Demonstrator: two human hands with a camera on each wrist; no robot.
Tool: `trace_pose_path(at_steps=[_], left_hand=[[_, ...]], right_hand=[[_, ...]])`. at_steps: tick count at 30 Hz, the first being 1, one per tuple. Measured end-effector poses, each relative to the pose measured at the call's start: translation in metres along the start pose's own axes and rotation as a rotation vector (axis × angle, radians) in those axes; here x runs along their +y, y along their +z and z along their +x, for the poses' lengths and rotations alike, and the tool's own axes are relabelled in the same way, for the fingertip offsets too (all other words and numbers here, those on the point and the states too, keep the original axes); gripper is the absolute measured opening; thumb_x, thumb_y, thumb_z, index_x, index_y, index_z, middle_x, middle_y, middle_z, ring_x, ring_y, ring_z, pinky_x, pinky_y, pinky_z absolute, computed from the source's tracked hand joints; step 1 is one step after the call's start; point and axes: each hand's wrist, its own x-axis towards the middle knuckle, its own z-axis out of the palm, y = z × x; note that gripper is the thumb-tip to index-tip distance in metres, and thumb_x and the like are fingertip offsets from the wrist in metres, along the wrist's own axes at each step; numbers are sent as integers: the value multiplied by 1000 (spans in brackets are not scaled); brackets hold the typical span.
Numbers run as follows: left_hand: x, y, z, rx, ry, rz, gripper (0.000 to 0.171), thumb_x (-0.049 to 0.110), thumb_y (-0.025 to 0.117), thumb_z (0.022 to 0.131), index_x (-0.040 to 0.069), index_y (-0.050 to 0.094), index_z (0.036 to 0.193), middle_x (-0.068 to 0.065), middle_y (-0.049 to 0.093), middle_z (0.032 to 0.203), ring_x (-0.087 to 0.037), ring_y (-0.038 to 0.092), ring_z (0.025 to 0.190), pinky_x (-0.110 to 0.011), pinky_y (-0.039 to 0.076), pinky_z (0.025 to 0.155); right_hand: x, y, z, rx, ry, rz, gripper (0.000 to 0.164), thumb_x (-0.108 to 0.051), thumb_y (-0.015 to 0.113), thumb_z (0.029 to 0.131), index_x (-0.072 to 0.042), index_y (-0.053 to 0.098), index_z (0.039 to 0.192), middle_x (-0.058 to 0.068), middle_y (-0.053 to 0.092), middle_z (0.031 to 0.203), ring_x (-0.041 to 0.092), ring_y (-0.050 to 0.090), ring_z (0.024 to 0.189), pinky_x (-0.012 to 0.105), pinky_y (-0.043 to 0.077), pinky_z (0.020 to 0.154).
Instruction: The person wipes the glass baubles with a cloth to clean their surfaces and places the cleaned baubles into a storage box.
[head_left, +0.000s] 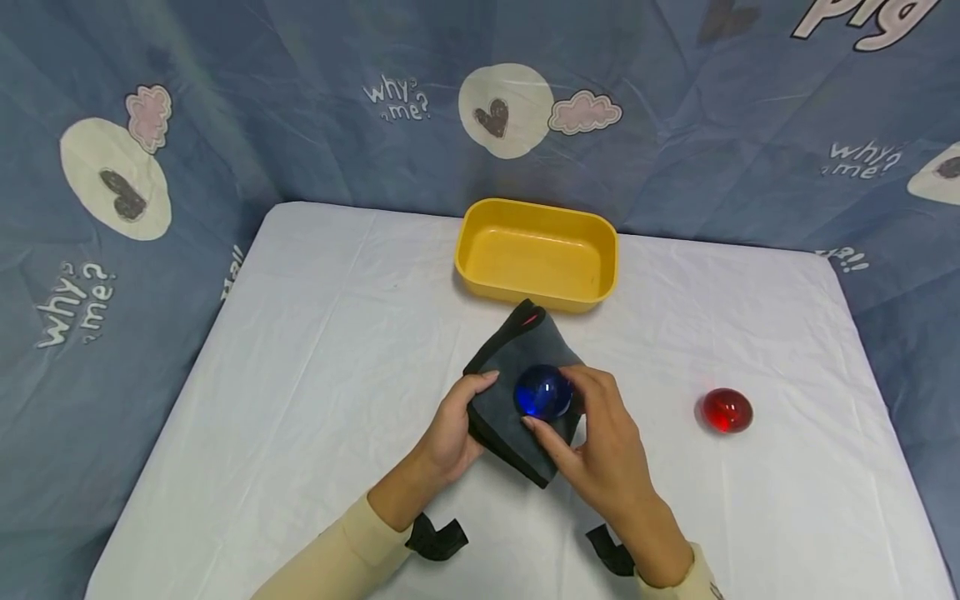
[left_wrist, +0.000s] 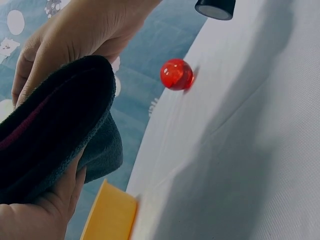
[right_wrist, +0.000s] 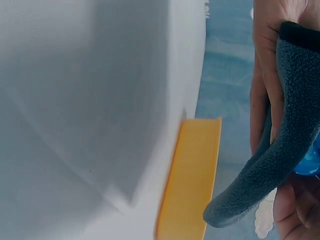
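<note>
A folded dark grey cloth [head_left: 504,417] with black edging is held up over the table by my left hand [head_left: 453,425], thumb on top and fingers beneath. On the cloth sits a clear blue ball [head_left: 543,392], pinched between the thumb and fingers of my right hand [head_left: 611,442]. In the left wrist view the folded cloth [left_wrist: 55,125] hides the blue ball. The right wrist view shows part of the blue ball [right_wrist: 309,161] beside the fleecy cloth [right_wrist: 265,170].
A yellow tray [head_left: 536,298] stands at the table's back edge, just beyond the cloth. A clear red ball [head_left: 727,411] rests on the white tablecloth [head_left: 330,350] to the right. Patterned blue fabric [head_left: 337,158] hangs behind and at the sides.
</note>
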Motion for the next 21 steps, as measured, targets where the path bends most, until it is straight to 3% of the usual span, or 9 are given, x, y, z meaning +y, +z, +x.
trace_pose_path(at_steps=[9,13,21], left_hand=[[0,0,0,10,0,10,61,29,32,107,-3,26,158,-14,44,149,-13,55,126,-32,51,104],[0,-1,0,6,6,25,61,29,31,107,-4,26,158,-13,46,146,-13,56,124,-32,52,102],[-1,-2,0,17,2,19,60,28,32,107,-4,27,158,-12,45,149,-13,56,125,-32,51,103]], right_hand=[[-2,-1,-1,-23,138,14,69,-58,68,96,4,61,125,15,64,115,23,61,95,21,52,74],[-3,1,-1,-26,186,7,68,-60,64,98,3,63,122,14,65,110,23,58,95,21,48,74],[0,2,-2,-34,215,18,50,-44,71,99,1,67,119,9,64,102,22,54,91,25,47,72]])
